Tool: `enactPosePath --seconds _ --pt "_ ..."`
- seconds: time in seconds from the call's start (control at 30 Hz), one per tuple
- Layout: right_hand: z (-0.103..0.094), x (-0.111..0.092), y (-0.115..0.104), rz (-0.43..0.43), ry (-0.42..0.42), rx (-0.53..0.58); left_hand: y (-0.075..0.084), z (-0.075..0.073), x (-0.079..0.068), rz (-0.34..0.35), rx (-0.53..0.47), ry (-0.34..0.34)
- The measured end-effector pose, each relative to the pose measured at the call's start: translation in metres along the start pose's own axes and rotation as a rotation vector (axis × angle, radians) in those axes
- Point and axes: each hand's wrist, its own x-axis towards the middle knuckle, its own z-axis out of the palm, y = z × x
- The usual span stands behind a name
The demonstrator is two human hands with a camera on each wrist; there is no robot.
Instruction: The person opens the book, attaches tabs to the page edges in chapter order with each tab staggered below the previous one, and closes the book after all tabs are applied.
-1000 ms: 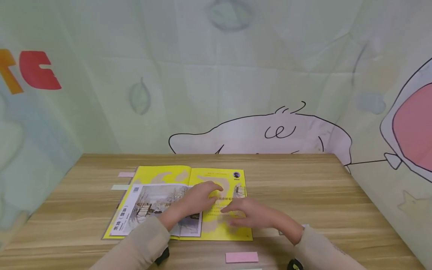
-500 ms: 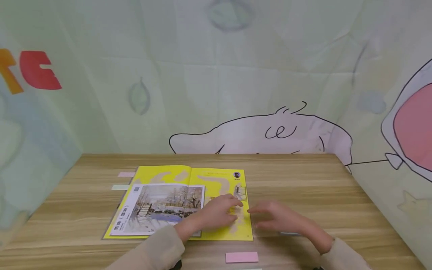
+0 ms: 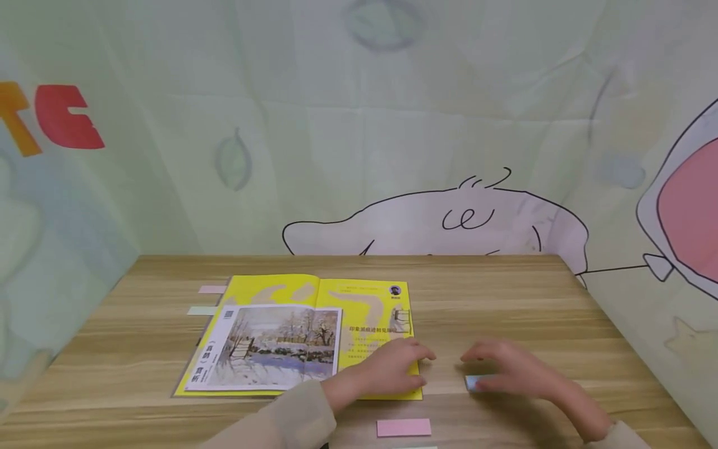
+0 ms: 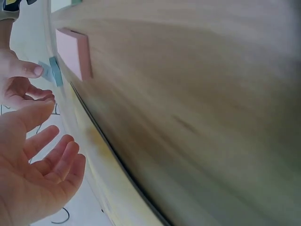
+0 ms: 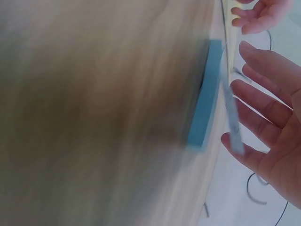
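Note:
The open book point(image 3: 280, 287) with yellow pages lies left of centre in the head view, a print of a snowy landscape painting point(image 3: 275, 346) across its lower part. My left hand point(image 3: 387, 368) hovers over the lower right corner of the book, fingers loosely bent and holding nothing. My right hand point(image 3: 516, 371) is above a small blue sticky-note pad point(image 3: 473, 383), fingers spread, its thumb overlapping the pad. In the right wrist view a thin pale strip point(image 5: 231, 115) shows between the blue pad point(image 5: 205, 99) and the fingertips point(image 5: 230, 139).
A pink sticky-note pad point(image 3: 404, 428) lies in front of the book, with a pale edge of another below it. Pink point(image 3: 212, 289) and pale green tabs point(image 3: 202, 310) stick out at the book's left side. A printed cloth point(image 3: 359, 156) hangs behind the wooden table point(image 3: 477, 293).
Both hands have moved right: the left from the painting print to the book's right edge, the right from the yellow page to the blue pad, which has come into clearer view. The book stays put.

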Motion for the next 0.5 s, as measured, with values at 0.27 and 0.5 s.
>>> enactPosePath --seconds 0.27,0.5 --pt "0.002 -0.017 0.013 -0.014 0.019 0.007 0.017 0.006 0.014 0.006 0.031 -0.055" --pt "0.002 -0.026 0.020 -0.030 0.027 0.027 0.030 0.017 0.030 0.040 0.068 -0.095"
